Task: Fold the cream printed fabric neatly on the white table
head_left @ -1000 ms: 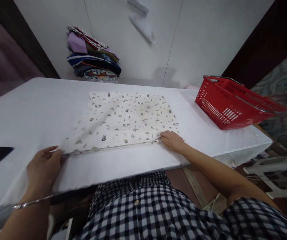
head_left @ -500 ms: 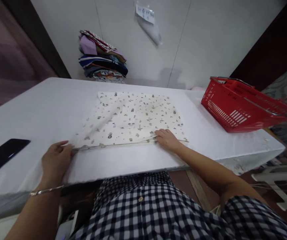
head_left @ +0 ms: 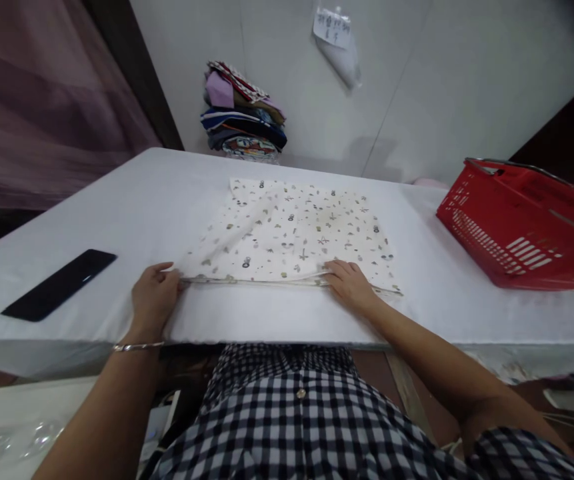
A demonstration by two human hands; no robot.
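A cream cloth [head_left: 291,230] with small grey and olive prints lies folded in layers on the white-covered table [head_left: 261,317]. At its near left corner my left hand [head_left: 157,297] is closed, thumb and fingers pinching the edge. My right hand [head_left: 349,283] grips the near edge right of the middle, with its fingertips on the upper layer and the thumb side hidden. Between the two hands the near edge runs fairly straight, its layers slightly apart near the right hand.
A black phone-like slab [head_left: 59,285] lies on the left of the table. Folded clothes [head_left: 244,113] are stacked at the back by the wall. On the right stands a red plastic basket [head_left: 511,230]. A paper label [head_left: 331,28] hangs on the wall.
The camera view has turned left, so everything sits further right in the picture. Both hands keep their hold on the cloth's near edge, and the cloth looks almost the same.
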